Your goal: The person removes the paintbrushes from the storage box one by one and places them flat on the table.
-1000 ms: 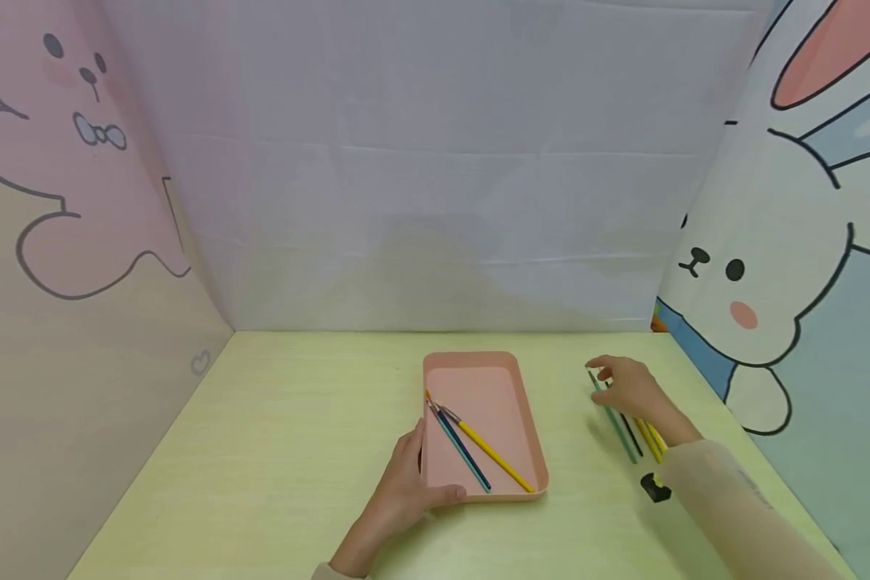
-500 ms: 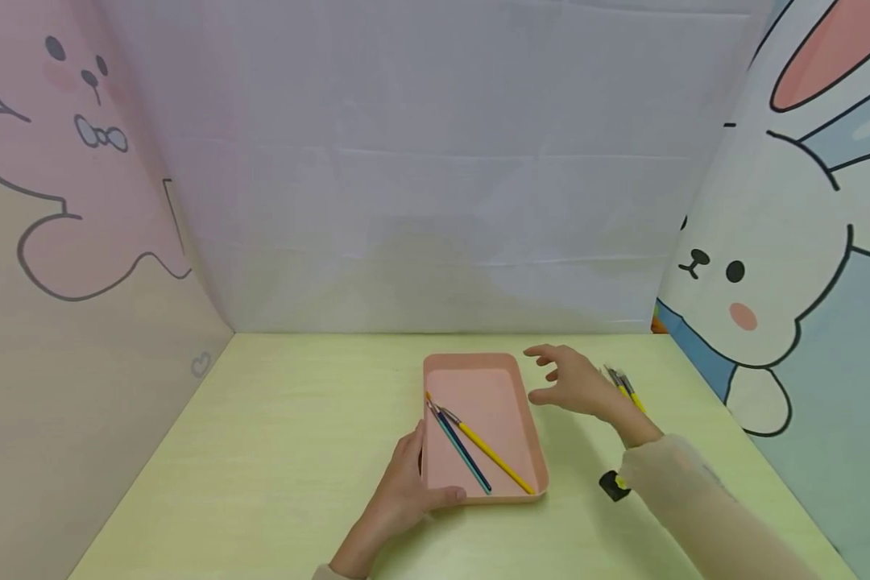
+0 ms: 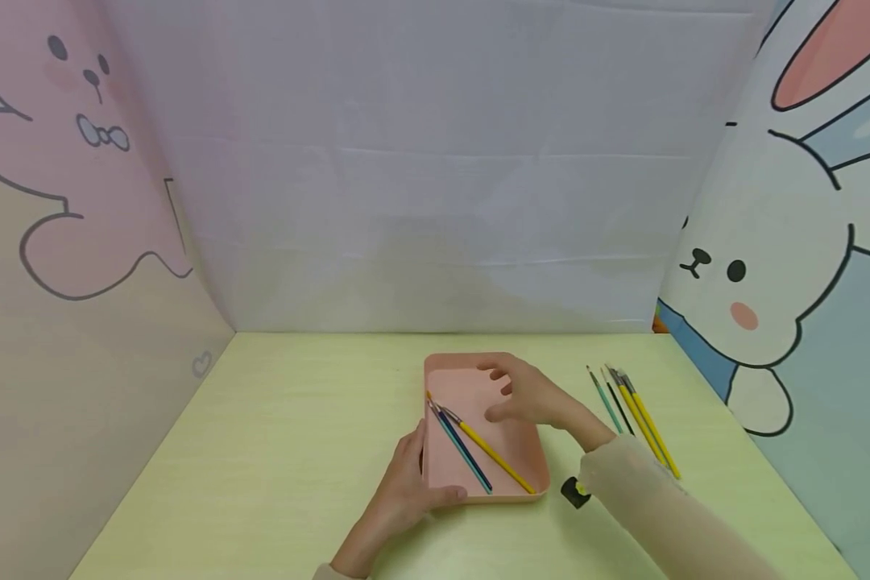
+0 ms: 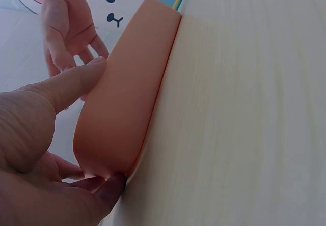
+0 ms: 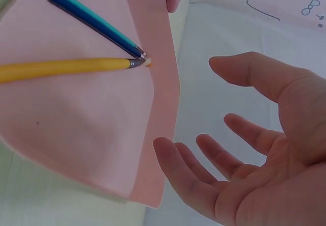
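Note:
My left hand [image 3: 400, 487] grips the near left corner of the pink tray [image 3: 442, 459], thumb along the front and fingers at the left side. In the left wrist view the thumb presses the outer wall. Inside the tray lie a yellow paintbrush [image 3: 495, 457], a dark blue paintbrush [image 3: 471, 459] and a teal paintbrush [image 3: 455, 445], their bristle ends gathered at the left wall. Over the tray's far right part hovers my right hand [image 3: 528, 396], fingers spread and bent a little, holding nothing. The right wrist view shows the gap between thumb and fingers [image 5: 188, 180].
Right of the tray, a second teal paintbrush [image 3: 606, 403], a thin black brush [image 3: 619, 407] and two yellow paintbrushes [image 3: 648, 423] lie side by side, partly behind the right sleeve [image 3: 645, 491]. A small black item [image 3: 574, 492] shows beside that sleeve. A white cloth backdrop [image 3: 435, 201] closes off the rear.
My right hand has moved left from above the brushes on the table to over the tray, uncovering those brushes. My left hand, the tray and its brushes stay in place.

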Tool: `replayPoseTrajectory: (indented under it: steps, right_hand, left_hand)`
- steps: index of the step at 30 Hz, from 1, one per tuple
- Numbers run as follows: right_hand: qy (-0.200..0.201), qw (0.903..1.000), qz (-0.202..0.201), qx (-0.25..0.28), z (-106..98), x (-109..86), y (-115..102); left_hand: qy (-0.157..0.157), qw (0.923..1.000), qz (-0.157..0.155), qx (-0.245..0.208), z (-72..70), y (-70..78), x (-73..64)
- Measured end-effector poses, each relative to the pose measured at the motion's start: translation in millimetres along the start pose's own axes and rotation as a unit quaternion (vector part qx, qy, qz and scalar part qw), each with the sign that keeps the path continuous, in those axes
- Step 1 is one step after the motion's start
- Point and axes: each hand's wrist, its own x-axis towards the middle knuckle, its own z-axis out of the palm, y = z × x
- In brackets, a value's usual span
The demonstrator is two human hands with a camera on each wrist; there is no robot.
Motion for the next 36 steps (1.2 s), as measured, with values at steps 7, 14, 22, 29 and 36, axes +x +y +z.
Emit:
replayPoseTrajectory:
  steps: [7,14,22,29,36]
  right_hand:
    - [-0.018,0.9997,0.009,-0.010,22,5.2,4]
    - [-0.018,0.9978,0.030,-0.056,38,7.0,7]
    - [-0.022,0.9930,0.065,-0.096,49,4.7,10]
    - [-0.023,0.9919,0.073,-0.101,54,4.5,17]
    - [-0.024,0.9921,0.069,-0.102,59,3.6,19]
  left_hand:
    - [0.002,1.0000,0.005,0.005,-0.6,0.5,-0.6]
    - [0.005,1.0000,0.005,0.001,-0.3,1.3,-0.8]
    - [0.005,1.0000,0.002,0.008,-1.0,0.7,-1.8]
    - [0.005,0.9999,0.001,0.015,0.1,-0.2,-1.1]
    - [0.004,0.9999,0.011,0.013,-0.7,1.1,-1.5]
